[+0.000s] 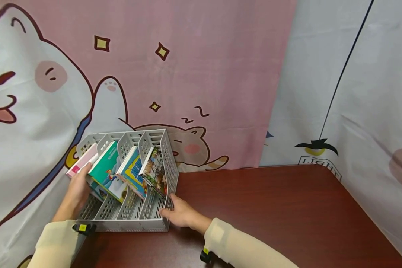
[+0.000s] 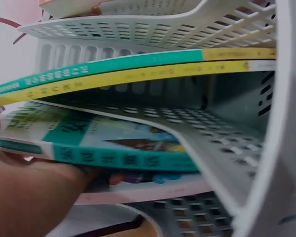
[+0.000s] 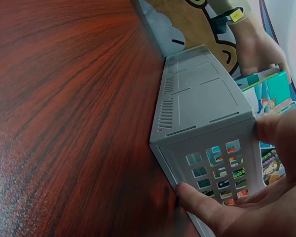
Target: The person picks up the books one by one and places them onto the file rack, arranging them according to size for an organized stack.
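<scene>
A grey perforated desktop book organizer (image 1: 130, 225) with several compartments stands on the table, with thin books leaning in it. At its left end my left hand (image 1: 78, 191) holds a book with a teal and white spine (image 2: 113, 156), its fingertips close by the green and yellow books (image 1: 107, 169). A pink book (image 1: 83, 160) leans farthest left. Blue-and-yellow books (image 1: 134, 173) and a dark colourful book (image 1: 155, 169) lean in the compartments to the right. My right hand (image 1: 182, 213) grips the organizer's right side wall, thumb at the front corner and a finger along the holes.
The reddish-brown wooden table (image 1: 254, 208) extends to the right of the organizer. A printed cartoon curtain (image 1: 221, 74) hangs right behind the table and along its left. Each forearm wears a small black device with a yellow tag.
</scene>
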`<state>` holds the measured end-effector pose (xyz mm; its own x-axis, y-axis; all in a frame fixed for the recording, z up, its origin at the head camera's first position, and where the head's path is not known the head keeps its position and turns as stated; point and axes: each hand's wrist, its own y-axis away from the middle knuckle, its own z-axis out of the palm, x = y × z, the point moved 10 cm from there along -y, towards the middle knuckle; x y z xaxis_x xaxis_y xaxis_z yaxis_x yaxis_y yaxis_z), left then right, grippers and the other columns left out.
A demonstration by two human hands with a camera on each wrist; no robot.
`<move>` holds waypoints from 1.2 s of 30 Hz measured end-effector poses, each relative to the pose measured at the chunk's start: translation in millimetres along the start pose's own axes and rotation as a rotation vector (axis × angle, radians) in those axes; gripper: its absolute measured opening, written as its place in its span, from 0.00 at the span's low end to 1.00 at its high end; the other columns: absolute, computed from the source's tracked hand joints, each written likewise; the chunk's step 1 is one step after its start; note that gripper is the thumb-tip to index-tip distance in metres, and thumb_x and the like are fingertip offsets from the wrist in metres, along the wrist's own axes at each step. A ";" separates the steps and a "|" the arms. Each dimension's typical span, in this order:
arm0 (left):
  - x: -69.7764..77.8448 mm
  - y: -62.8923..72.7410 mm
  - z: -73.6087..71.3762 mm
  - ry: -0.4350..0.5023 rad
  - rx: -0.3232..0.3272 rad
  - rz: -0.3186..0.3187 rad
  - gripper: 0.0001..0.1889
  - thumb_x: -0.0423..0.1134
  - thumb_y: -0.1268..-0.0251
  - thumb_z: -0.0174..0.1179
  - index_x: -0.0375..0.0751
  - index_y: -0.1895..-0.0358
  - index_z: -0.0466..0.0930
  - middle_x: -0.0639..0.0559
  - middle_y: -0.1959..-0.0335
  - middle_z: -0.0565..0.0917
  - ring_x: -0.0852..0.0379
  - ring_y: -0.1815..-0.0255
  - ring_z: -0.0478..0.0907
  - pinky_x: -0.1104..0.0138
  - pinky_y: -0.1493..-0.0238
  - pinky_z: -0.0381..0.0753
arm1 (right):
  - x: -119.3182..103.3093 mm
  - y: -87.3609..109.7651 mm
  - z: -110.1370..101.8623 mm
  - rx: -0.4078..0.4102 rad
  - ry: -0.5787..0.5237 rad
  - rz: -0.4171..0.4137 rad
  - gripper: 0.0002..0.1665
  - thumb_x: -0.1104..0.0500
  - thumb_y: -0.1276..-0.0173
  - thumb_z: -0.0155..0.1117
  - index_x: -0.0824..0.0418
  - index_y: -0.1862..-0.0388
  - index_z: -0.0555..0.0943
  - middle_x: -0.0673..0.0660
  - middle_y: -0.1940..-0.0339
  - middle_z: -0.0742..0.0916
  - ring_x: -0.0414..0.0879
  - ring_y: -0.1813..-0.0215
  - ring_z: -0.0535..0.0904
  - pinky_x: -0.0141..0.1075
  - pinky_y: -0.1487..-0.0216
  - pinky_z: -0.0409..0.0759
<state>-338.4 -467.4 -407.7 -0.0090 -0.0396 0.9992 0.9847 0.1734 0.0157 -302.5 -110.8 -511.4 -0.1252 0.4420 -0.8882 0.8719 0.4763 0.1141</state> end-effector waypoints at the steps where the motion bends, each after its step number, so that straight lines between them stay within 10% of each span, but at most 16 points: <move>1: 2.5 1.2 -5.3 -0.073 0.063 0.011 0.20 0.59 0.09 0.48 0.60 0.52 0.90 0.68 0.65 0.93 0.68 0.63 0.90 0.70 0.59 0.88 | 0.2 0.6 0.6 -0.004 -0.004 0.003 0.56 0.40 0.22 0.69 0.68 0.10 0.58 0.67 0.11 0.68 0.62 0.11 0.66 0.58 0.13 0.68; 4: 14.9 8.9 -18.3 -0.336 0.265 0.032 0.25 0.61 0.12 0.51 0.49 0.37 0.89 0.72 0.69 0.89 0.72 0.70 0.84 0.75 0.64 0.84 | 2.1 2.7 1.6 -0.014 -0.012 0.008 0.56 0.38 0.21 0.68 0.66 0.10 0.58 0.67 0.11 0.69 0.62 0.13 0.69 0.59 0.14 0.70; 9: 54.2 31.6 -13.5 -0.705 0.535 0.144 0.28 0.58 0.15 0.52 0.51 0.23 0.81 0.49 0.44 0.93 0.71 0.63 0.78 0.79 0.62 0.73 | 3.4 5.0 1.8 -0.018 -0.012 -0.008 0.54 0.35 0.20 0.67 0.65 0.11 0.61 0.67 0.13 0.72 0.62 0.17 0.75 0.59 0.16 0.72; 15: 108.0 66.2 37.2 -0.849 0.647 0.565 0.19 0.46 0.17 0.58 0.40 0.40 0.93 0.41 0.36 0.91 0.40 0.36 0.89 0.58 0.32 0.86 | 4.7 8.5 -5.6 -0.023 0.020 -0.045 0.44 0.38 0.17 0.63 0.60 0.13 0.68 0.62 0.15 0.76 0.61 0.16 0.74 0.59 0.17 0.74; 18: 125.0 84.8 71.9 -0.861 0.614 0.743 0.16 0.41 0.18 0.60 0.35 0.46 0.94 0.37 0.42 0.93 0.31 0.36 0.88 0.39 0.32 0.82 | 3.8 14.0 -15.9 -0.033 0.047 -0.080 0.35 0.44 0.14 0.62 0.58 0.16 0.74 0.62 0.18 0.80 0.58 0.21 0.80 0.56 0.21 0.78; 21: 132.2 97.0 106.2 -0.860 0.540 0.810 0.14 0.40 0.18 0.62 0.36 0.49 0.95 0.38 0.49 0.95 0.34 0.45 0.92 0.51 0.43 0.84 | 2.2 21.2 -32.3 -0.054 0.070 -0.119 0.27 0.49 0.14 0.61 0.58 0.24 0.81 0.62 0.29 0.88 0.56 0.33 0.88 0.49 0.31 0.85; 27: 116.6 109.5 178.7 -0.997 0.307 0.759 0.13 0.41 0.17 0.62 0.40 0.47 0.95 0.41 0.55 0.96 0.41 0.64 0.92 0.56 0.63 0.81 | 3.1 40.8 -71.2 -0.132 0.080 -0.156 0.16 0.58 0.13 0.59 0.61 0.38 0.88 0.63 0.49 0.95 0.54 0.56 0.93 0.34 0.61 0.87; 36: 79.1 129.9 265.9 -1.059 0.113 0.771 0.14 0.46 0.18 0.65 0.47 0.41 0.93 0.48 0.45 0.95 0.43 0.51 0.94 0.43 0.50 0.90 | -0.1 75.0 -157.2 0.062 0.211 -0.193 0.19 0.45 0.10 0.57 0.53 0.43 0.90 0.49 0.56 0.95 0.37 0.60 0.90 0.36 0.58 0.89</move>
<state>-257.4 -186.4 -316.6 0.3634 0.8828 0.2976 0.7788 -0.1126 -0.6171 -311.6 44.4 -432.8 -0.3813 0.4989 -0.7783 0.8487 0.5226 -0.0807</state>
